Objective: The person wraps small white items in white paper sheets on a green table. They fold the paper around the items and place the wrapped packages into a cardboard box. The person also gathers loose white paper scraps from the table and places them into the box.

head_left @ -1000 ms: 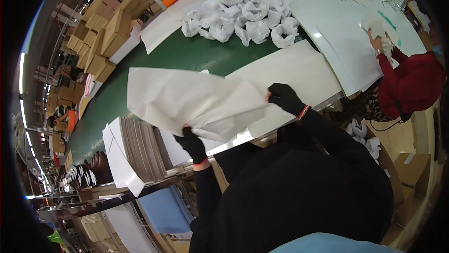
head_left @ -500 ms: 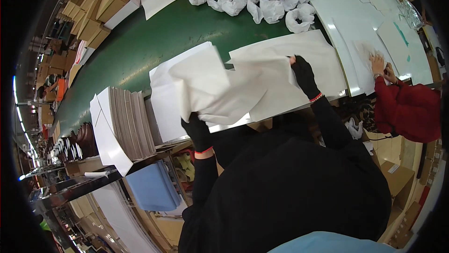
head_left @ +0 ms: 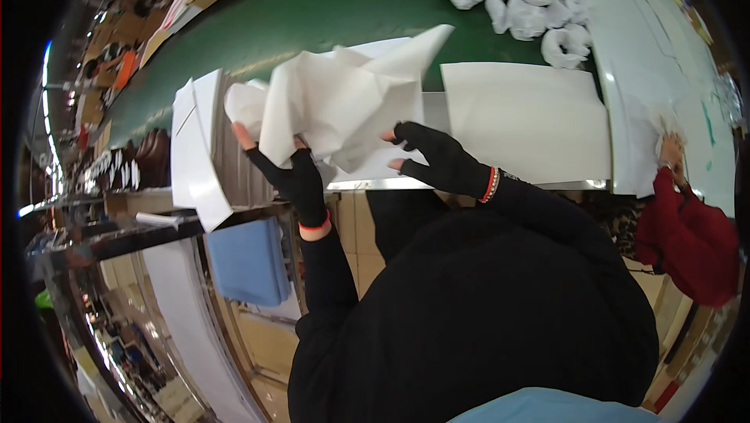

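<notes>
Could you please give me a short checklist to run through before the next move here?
1. Grip of the left hand on the crumpled white sheet: cannot tell; the hand is at its lower left, fingers partly hidden.
2. Right hand open: ok, thumb and forefinger spread apart.
3. Crumpled white sheet smooth: not ok, folded and bunched.
4. Off-white sheet on the right lying flat: ok.
5. White bundles clear of both hands: ok, farther back.
6. Co-worker's hand clear: ok, well to the right.

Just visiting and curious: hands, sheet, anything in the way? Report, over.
Left hand at rumpled white sheet, grip unclear. Right hand open, near it. Grey-edged stack close on the left.
</notes>
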